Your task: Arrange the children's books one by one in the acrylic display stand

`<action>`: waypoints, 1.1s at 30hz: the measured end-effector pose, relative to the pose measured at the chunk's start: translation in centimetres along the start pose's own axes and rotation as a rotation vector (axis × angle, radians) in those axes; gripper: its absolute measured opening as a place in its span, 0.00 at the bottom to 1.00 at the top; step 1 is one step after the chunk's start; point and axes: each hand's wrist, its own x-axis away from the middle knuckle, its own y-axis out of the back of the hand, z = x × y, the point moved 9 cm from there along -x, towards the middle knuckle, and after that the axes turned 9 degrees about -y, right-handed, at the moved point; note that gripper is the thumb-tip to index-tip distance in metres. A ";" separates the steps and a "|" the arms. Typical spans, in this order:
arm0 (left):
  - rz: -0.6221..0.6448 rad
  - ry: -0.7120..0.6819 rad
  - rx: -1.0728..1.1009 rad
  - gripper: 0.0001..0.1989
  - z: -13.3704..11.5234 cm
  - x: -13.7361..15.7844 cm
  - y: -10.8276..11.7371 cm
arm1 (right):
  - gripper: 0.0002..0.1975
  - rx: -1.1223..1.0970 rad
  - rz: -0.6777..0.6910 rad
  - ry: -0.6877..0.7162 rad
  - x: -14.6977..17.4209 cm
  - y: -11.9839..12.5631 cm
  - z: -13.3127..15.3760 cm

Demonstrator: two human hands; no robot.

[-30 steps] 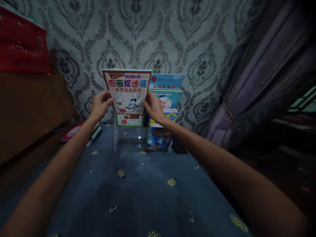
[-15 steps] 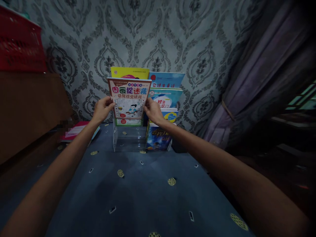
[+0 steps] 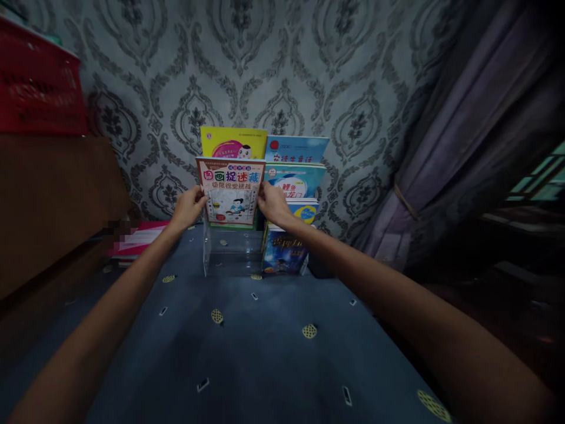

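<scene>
A picture book (image 3: 232,191) with a brown-edged cover stands nearly upright between my hands. My left hand (image 3: 189,206) pinches its left edge, and my right hand (image 3: 274,203) grips the right edge. The book is at the left side of a clear stepped book stand (image 3: 233,254), in front of a yellow book (image 3: 233,141). A green strip of another cover shows just below it. On the stand's right side are a light-blue book (image 3: 300,147), a turquoise book (image 3: 309,176) and, lowest, a dark-blue book (image 3: 285,253), partly behind my right wrist.
The table has a dark-blue patterned cloth (image 3: 265,359). Pink-covered books (image 3: 145,235) lie flat at the left. A red basket (image 3: 39,88) sits on a brown box (image 3: 53,200). Behind is a patterned wall (image 3: 238,76); a purple curtain (image 3: 419,159) hangs at the right.
Both hands have lowered the picture book a little against the stand. More of the yellow cover shows above it, and less of the green one below. The camera view has shifted slightly.
</scene>
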 end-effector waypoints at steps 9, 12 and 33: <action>0.004 0.010 -0.351 0.11 -0.7 0.0 -0.6 | 0.14 0.017 0.030 -0.018 0.5 -0.2 0.6; 0.023 0.045 -0.380 0.11 -0.7 -0.1 -0.8 | 0.15 0.022 0.036 -0.011 0.9 -0.1 0.9; 0.176 0.183 -0.599 0.13 -1.0 -0.2 -1.3 | 0.27 0.058 0.178 0.047 3.5 -2.4 3.7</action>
